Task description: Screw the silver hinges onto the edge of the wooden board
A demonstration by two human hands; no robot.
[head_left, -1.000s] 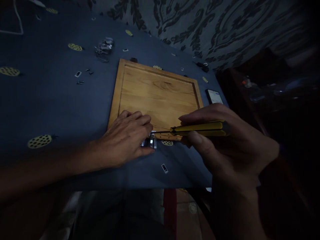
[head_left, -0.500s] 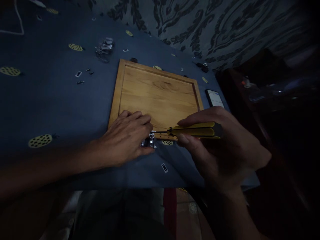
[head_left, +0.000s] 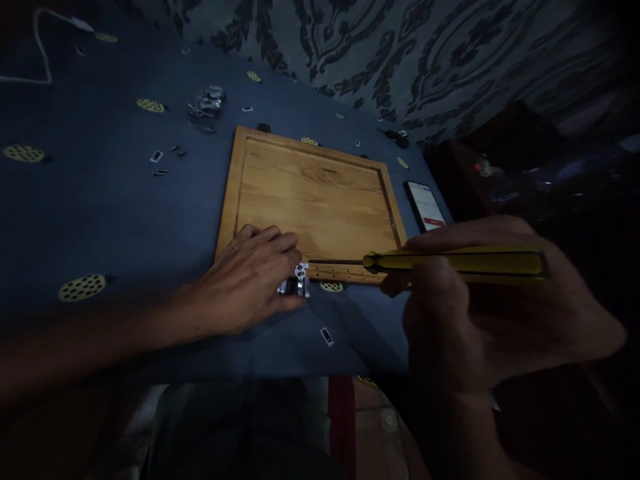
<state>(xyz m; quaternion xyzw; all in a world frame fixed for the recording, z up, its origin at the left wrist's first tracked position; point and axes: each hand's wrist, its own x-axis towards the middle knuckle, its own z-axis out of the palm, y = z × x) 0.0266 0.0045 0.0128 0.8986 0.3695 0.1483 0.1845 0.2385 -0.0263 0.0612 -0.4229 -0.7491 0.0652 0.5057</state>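
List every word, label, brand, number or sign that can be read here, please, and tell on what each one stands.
"OBEY", probably, as it is blurred: label near the front edge of the blue tablecloth.
Phone: screen text too small to read.
Other small labels on the tablecloth: too small to read.
Yellow screwdriver: no readable text.

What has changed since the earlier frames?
The right hand has moved rightward with the yellow-handled screwdriver, baring more of its shaft beside the metal fitting and more of the phone. Whether the tip touches the fitting is unclear. Nothing was let go or picked up. The left hand stays on the fitting at the edge of the wooden board.
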